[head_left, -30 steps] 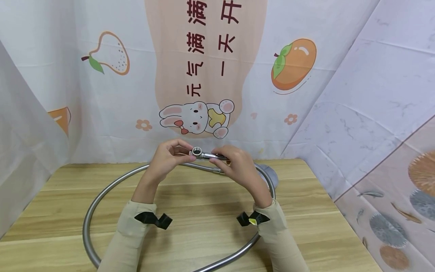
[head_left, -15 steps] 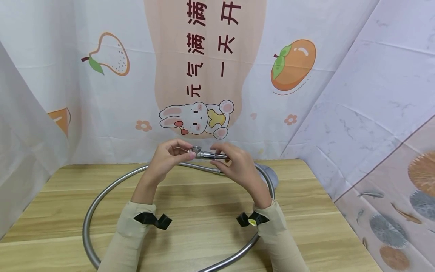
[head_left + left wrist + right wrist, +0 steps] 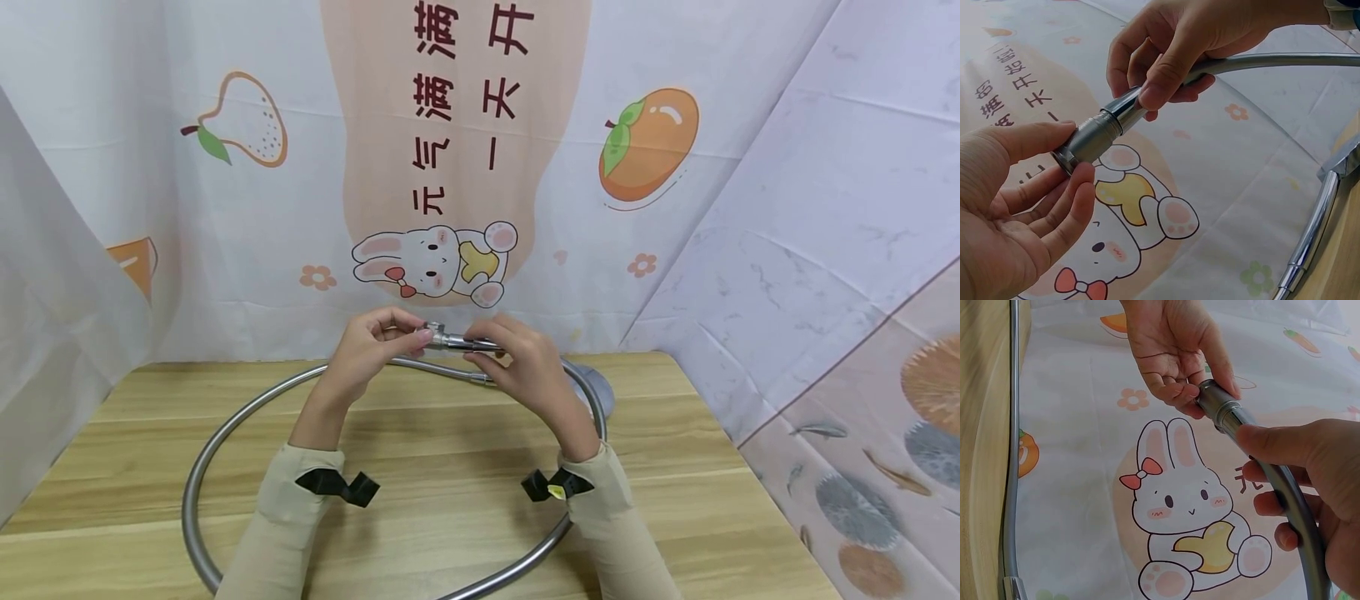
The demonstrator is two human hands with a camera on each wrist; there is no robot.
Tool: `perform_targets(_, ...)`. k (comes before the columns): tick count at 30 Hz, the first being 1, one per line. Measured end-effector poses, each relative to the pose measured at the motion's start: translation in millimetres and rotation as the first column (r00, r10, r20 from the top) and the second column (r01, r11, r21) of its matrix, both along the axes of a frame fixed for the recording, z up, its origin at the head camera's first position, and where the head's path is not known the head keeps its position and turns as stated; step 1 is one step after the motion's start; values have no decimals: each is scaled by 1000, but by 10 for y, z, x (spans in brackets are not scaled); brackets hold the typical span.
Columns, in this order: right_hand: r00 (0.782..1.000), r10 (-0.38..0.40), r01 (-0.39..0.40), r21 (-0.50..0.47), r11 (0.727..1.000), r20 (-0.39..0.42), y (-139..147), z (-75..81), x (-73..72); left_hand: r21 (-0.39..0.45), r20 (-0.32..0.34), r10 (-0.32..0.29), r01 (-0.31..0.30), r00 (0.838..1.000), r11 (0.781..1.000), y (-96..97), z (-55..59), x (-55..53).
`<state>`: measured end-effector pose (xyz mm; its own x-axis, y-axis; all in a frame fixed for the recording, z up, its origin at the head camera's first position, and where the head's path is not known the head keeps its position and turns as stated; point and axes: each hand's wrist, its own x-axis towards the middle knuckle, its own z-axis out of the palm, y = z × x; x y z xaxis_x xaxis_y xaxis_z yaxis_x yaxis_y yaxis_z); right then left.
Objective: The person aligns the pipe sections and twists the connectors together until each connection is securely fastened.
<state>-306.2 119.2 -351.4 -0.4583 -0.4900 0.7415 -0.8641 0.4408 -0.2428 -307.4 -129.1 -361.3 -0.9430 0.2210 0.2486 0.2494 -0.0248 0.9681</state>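
Note:
My left hand (image 3: 367,350) pinches a short silvery metal fitting (image 3: 1088,142) between thumb and fingers, above the far part of the table. My right hand (image 3: 528,358) grips the chrome end sleeve (image 3: 1124,109) of a grey metal shower hose (image 3: 1272,60), thumb on one side and fingers on the other. Fitting and sleeve stand in one line, end against end, with a ridged collar at the joint. In the right wrist view the hose (image 3: 1304,534) curves down beneath the right palm, and the fitting (image 3: 1213,399) sits at the left hand's fingertips.
The hose (image 3: 197,492) lies in a wide loop on the wooden table (image 3: 442,467), around both forearms. Another chrome hose end (image 3: 480,377) lies at the back, near a round greyish object (image 3: 600,390) partly behind the hose. A printed cloth (image 3: 262,208) hangs behind the table.
The fitting has turned in my left fingers: its round opening faced the camera, then tipped upward, and now is mostly hidden. The right hand has hardly moved.

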Motion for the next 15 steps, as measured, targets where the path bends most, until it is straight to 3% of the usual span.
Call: perform_targets(15,999,25,-25,-7,1000,23,17,5,-31,5,22,12,-12,1000,1000,17,-33,-29)
